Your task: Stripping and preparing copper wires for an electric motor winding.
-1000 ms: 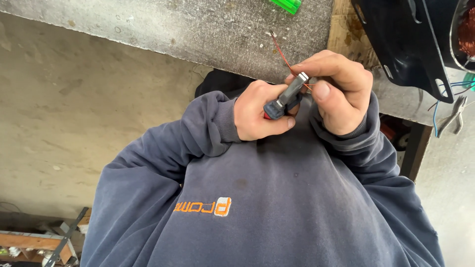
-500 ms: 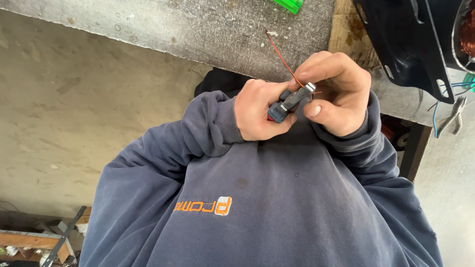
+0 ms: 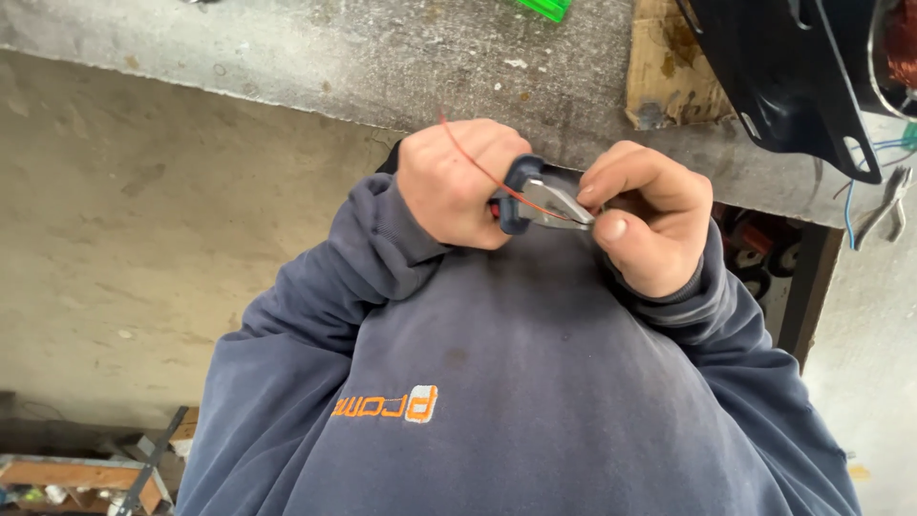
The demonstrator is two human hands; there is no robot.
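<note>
Pliers [image 3: 540, 201] — handles buried in the left hand [image 3: 454, 182], jaw tips masked by the right hand [image 3: 645, 215]. Red wire [image 3: 478, 162]: gripped end unseen. Black housing [image 3: 793, 67] and green object [image 3: 544, 8] — cropped by the top edge.

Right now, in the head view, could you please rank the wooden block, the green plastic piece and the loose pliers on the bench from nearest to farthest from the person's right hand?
1. Wooden block: on the bench, just above the right hand.
2. Loose pliers: at the bench's right edge.
3. Green plastic piece: at the top edge, up and left of the hand.
The first two are fairly close.
</note>
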